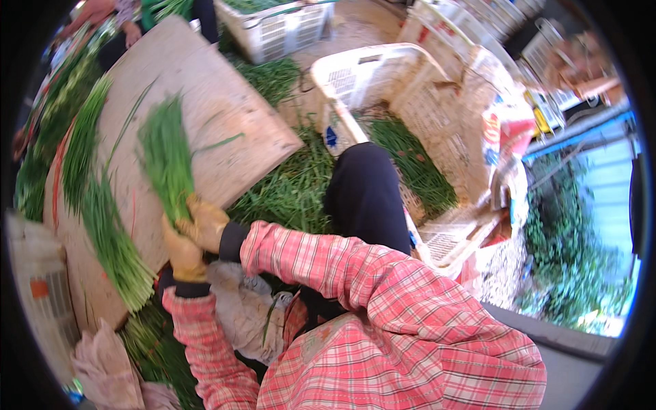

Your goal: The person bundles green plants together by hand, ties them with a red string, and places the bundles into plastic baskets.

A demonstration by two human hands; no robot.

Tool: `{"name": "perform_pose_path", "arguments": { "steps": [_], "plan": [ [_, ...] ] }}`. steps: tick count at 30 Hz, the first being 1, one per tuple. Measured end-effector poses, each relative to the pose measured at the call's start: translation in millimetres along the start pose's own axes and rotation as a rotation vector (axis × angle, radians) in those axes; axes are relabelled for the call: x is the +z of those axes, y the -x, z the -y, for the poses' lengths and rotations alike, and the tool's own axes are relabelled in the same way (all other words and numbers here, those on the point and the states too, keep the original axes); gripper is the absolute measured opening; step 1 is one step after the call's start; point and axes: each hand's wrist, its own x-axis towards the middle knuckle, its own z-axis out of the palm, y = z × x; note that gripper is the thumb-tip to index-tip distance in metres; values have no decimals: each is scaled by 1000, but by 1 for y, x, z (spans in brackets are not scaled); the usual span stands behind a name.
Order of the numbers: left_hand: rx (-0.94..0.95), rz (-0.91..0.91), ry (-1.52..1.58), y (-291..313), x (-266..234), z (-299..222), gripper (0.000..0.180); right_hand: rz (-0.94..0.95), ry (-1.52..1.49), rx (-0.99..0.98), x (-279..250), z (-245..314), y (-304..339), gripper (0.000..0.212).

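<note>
Both hands wear tan gloves and clench the cut end of a bunch of long green chives [166, 157], which fans upward over the pale wooden board [225, 123]. The right hand [203, 224] grips the stems just above the left hand [183, 256], the two touching, at the board's near edge. More chive bundles [102, 219] lie in a row along the board's left edge (some tied with red bands). A white plastic crate [355, 75] stands beyond the board's right corner, loose greens beside it.
</note>
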Motion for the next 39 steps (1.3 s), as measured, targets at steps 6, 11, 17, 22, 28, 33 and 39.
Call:
{"name": "perform_pose_path", "arguments": {
  "steps": [6, 11, 17, 22, 28, 33, 39],
  "plan": [
    [-170, -77, 89, 42, 14, -6, 46, 110, -156, 102, -38, 9, 46, 59],
    [-187, -161, 141, 70, 33, -17, 56, 210, -228, 169, -84, 19, 67, 44],
    [-293, -216, 108, 104, 95, -50, 54, 101, -462, 529, -127, -38, 93, 68],
    [-377, -247, 206, 156, 142, -27, 47, 383, -671, 568, -121, -35, 70, 53],
    [-446, 27, 299, 159, 116, -27, 32, 471, -583, 494, -126, -17, 80, 41],
    [-370, -4, 381, 117, 88, -39, 32, 428, -602, 585, -117, 2, 94, 32],
    [-264, 138, 302, 82, 130, -33, 39, -53, -680, 542, -130, -7, 116, 29]
  ]
}}
